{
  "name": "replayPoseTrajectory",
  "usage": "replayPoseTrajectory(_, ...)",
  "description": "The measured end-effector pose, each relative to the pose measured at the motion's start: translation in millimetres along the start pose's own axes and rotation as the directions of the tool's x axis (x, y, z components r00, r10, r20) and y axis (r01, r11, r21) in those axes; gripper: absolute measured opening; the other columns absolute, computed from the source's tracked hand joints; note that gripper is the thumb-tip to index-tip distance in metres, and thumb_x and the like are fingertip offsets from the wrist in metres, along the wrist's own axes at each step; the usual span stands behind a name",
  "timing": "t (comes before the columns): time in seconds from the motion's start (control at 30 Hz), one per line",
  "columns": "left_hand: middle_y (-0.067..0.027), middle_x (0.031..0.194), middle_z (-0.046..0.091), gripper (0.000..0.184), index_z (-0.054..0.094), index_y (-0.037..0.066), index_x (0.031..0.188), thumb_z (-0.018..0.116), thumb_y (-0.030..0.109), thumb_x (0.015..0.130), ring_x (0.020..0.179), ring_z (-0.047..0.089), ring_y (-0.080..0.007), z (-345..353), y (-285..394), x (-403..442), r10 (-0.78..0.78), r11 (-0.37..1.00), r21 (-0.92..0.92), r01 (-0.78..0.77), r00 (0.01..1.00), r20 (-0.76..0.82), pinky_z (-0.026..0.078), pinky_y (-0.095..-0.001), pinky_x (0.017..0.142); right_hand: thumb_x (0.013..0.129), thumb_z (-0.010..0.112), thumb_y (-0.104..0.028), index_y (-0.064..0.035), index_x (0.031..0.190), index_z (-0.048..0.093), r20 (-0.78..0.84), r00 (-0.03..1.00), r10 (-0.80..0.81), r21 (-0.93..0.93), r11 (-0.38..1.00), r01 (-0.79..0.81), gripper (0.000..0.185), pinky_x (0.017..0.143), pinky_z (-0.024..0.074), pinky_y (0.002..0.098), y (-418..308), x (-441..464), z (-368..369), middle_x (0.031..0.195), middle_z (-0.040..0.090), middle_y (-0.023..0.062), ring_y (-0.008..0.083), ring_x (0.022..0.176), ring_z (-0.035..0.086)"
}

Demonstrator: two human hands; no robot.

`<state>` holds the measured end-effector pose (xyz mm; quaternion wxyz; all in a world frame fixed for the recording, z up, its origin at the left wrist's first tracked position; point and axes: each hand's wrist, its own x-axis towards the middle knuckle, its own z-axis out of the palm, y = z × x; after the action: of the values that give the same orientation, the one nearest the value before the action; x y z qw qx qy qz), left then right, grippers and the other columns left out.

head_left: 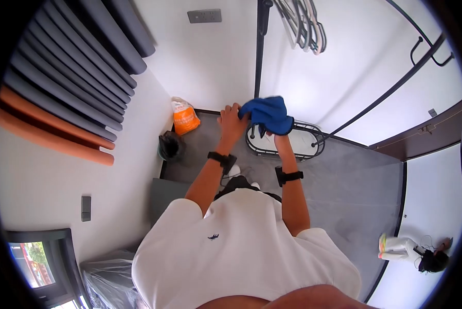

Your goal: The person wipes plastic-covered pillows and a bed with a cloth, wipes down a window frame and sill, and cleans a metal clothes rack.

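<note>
Going by the oval rack base (286, 143), the first thing to its left on my feed is a lined bin (172, 146), with an orange-and-white bag (187, 119) just beside it, against the wall. Nearer the base comes the left hand (232, 123): the cloth's narrowed end runs into it, and I read its fingers as closed on that end. The blue cloth (269, 114) is bunched, held up off the floor, and from my angle covers part of the base. Under its lower edge is the right hand (279, 138); the cloth hides most of the fingers, so I can't tell whether they grip or merely support it. The hangers (307, 31) hang beyond the base.

My worry is the fabric: with so much of it loose, a slack left pinch could let it slip onto the base or floor. A low swing to the right could also snag it on the base's raised wire rim. And since the folds block my view, I could misjudge where the right fingertips are.
</note>
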<state>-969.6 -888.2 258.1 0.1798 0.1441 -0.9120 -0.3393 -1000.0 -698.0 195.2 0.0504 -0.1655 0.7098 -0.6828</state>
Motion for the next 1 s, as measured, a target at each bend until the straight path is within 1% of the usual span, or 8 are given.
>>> replayPoseTrajectory(0.03,-0.0083,0.094,0.062,0.037,0.061,0.012,0.102,0.068,0.042,0.082,0.099,0.055,-0.0313,9.6,-6.3,8.1,0.007,0.997,0.079,-0.004,0.999,-0.048,0.037,-0.0506,0.084,0.099,0.047,-0.030,-0.0032,0.086,0.060,-0.280,0.936,-0.215,-0.097,0.976,0.196,0.032,0.059,0.0384,0.0256,-3.6,7.0,14.3,0.076,0.060,0.0026,0.0082,0.067,0.049)
replayPoseTrajectory(0.13,-0.0098,0.095,0.066,0.040,0.065,0.012,0.102,0.063,0.047,0.084,0.096,0.062,-0.0322,13.4,-22.3,39.2,0.012,0.982,0.185,-0.025,0.998,0.067,0.044,-0.0511,0.082,0.099,0.051,-0.033,-0.0014,0.080,0.059,-0.215,0.967,0.134,0.139,0.985,-0.105,0.038,0.052,0.0349,0.0252,-50.6,22.4,15.8,0.067,0.054,0.0002,0.0071,0.061,0.046)
replayPoseTrajectory(0.27,-0.0202,0.093,0.070,0.032,0.070,0.007,0.100,0.063,0.036,0.087,0.088,0.069,-0.0312,18.9,-41.3,68.9,0.221,0.962,-0.006,-0.274,0.762,0.609,0.054,-0.0419,0.077,0.098,0.053,-0.034,-0.0018,0.075,0.057,-0.163,0.977,0.137,0.058,0.990,-0.129,0.039,0.047,0.0311,0.0244,-42.4,53.3,18.7,0.061,0.050,-0.0024,0.0054,0.055,0.042)
replayPoseTrajectory(0.33,-0.0133,0.091,0.071,0.025,0.066,0.004,0.105,0.065,0.022,0.087,0.086,0.070,-0.0288,24.2,-46.9,96.8,-0.017,0.960,-0.164,0.225,0.635,0.772,0.055,-0.0416,0.077,0.098,0.052,-0.032,-0.0025,0.073,0.055,-0.260,0.962,0.083,0.080,0.995,-0.064,0.039,0.047,0.0303,0.0245,-58.6,71.7,29.3,0.061,0.049,-0.0034,0.0050,0.054,0.042)
replayPoseTrajectory(0.43,-0.0096,0.096,0.070,0.033,0.059,0.004,0.116,0.068,0.012,0.085,0.092,0.069,-0.0255,17.0,-46.2,127.4,0.100,0.884,-0.443,0.148,0.867,0.488,0.054,-0.0389,0.082,0.097,0.054,-0.026,0.0012,0.077,0.058,-0.359,0.933,-0.019,-0.020,1.000,0.013,0.033,0.052,0.0359,0.0247,-71.0,101.2,26.9,0.064,0.053,-0.0022,0.0067,0.059,0.046)
replayPoseTrajectory(0.6,-0.0095,0.124,0.059,0.058,0.047,0.010,0.130,0.075,0.010,0.079,0.111,0.060,-0.0236,-32.0,1.3,194.8,0.442,0.772,-0.584,-0.250,0.872,0.211,0.048,-0.0381,0.096,0.080,0.060,0.000,0.0047,0.087,0.066,-0.206,0.783,-0.587,-0.368,0.788,0.493,0.010,0.068,0.0465,0.0277,-113.1,178.6,11.6,0.082,0.067,0.0096,0.0184,0.074,0.061)
replayPoseTrajectory(0.87,-0.0172,0.126,0.056,0.095,0.022,0.009,0.145,0.083,0.016,0.071,0.116,0.057,-0.0306,10.4,47.1,252.5,0.716,0.536,-0.687,-0.491,0.696,0.061,0.046,-0.0389,0.098,0.074,0.066,-0.001,0.0030,0.110,0.057,-0.269,0.821,-0.503,-0.169,0.864,0.474,0.037,0.085,0.0493,0.0309,-165.3,235.7,37.2,0.097,0.065,0.0092,0.0188,0.090,0.063)
replayPoseTrajectory(1.0,-0.0147,0.123,0.059,0.080,0.039,0.006,0.135,0.084,0.024,0.071,0.112,0.059,-0.0257,55.6,40.3,251.7,0.568,0.565,-0.767,-0.305,0.818,0.093,0.047,-0.0363,0.094,0.074,0.068,-0.006,0.0026,0.106,0.057,-0.215,0.880,-0.424,-0.152,0.904,0.399,0.035,0.080,0.0507,0.0306,-143.1,262.6,33.2,0.092,0.065,0.0085,0.0170,0.086,0.063)
